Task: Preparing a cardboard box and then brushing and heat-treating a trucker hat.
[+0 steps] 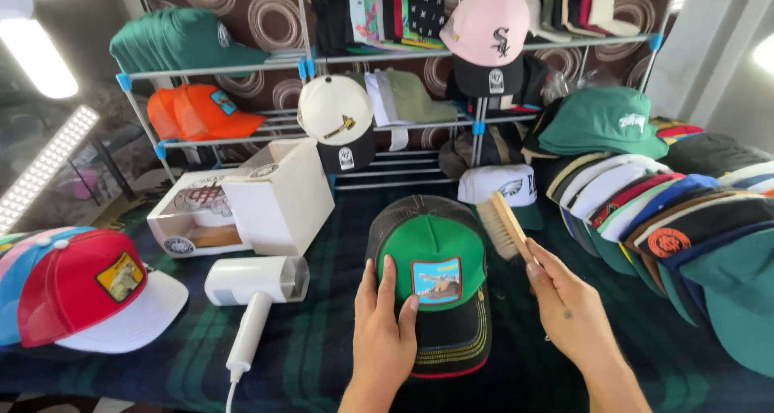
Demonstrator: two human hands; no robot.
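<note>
Steadying green trucker cap (435, 280) with left hand (385, 324) spread flat on its front, gripping wooden brush (506, 228) in closed right hand (564, 300), beside cap on plaid tablecloth (314, 340).

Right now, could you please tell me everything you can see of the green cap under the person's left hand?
The green cap is a trucker style: bright green front panel with a square patch showing a picture, dark mesh behind, and a black brim edged with coloured stripes. It lies flat on the dark plaid table cover, brim pointing toward the person. The left hand rests on its front left side, fingers on the panel.
</note>
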